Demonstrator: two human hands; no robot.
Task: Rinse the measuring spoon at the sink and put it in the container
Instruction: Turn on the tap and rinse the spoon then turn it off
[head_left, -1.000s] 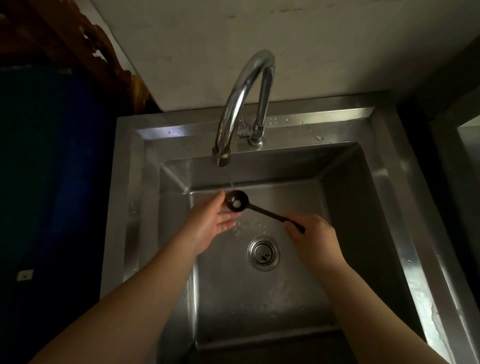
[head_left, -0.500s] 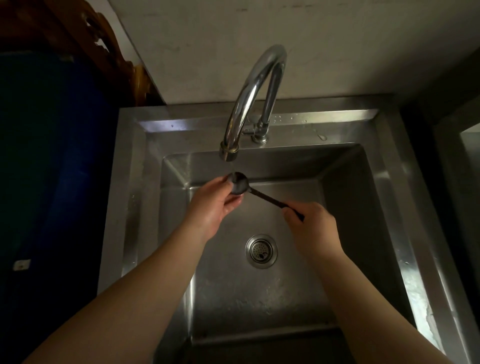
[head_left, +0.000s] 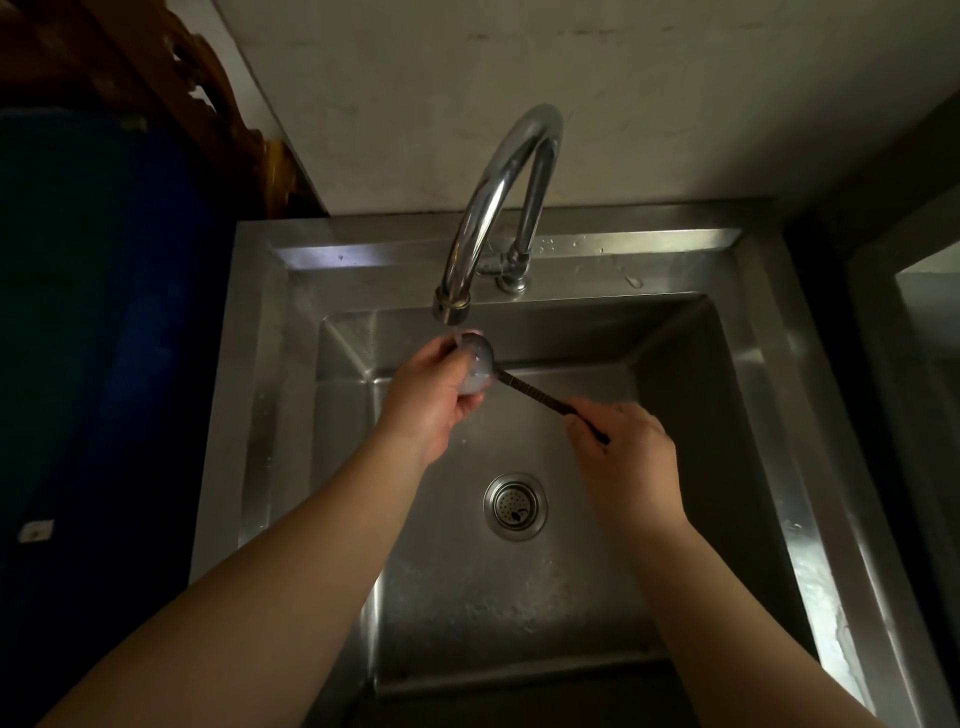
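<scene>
A dark measuring spoon (head_left: 524, 388) with a long thin handle is held over the steel sink (head_left: 769, 415). Its round bowl sits directly under the spout of the chrome faucet (head_left: 498, 208), and water runs over it. My left hand (head_left: 434, 397) wraps its fingers around the spoon's bowl. My right hand (head_left: 623, 457) pinches the far end of the handle. No container is in view.
A round drain strainer (head_left: 515, 506) lies in the basin floor below the hands. A dark blue surface (head_left: 93, 338) stands left of the sink and carved wood (head_left: 208, 104) at top left. A plain wall (head_left: 571, 93) rises behind the faucet.
Both hands have lifted the spoon up to just beneath the spout. My left hand has closed around the bowl, and water now flows over it.
</scene>
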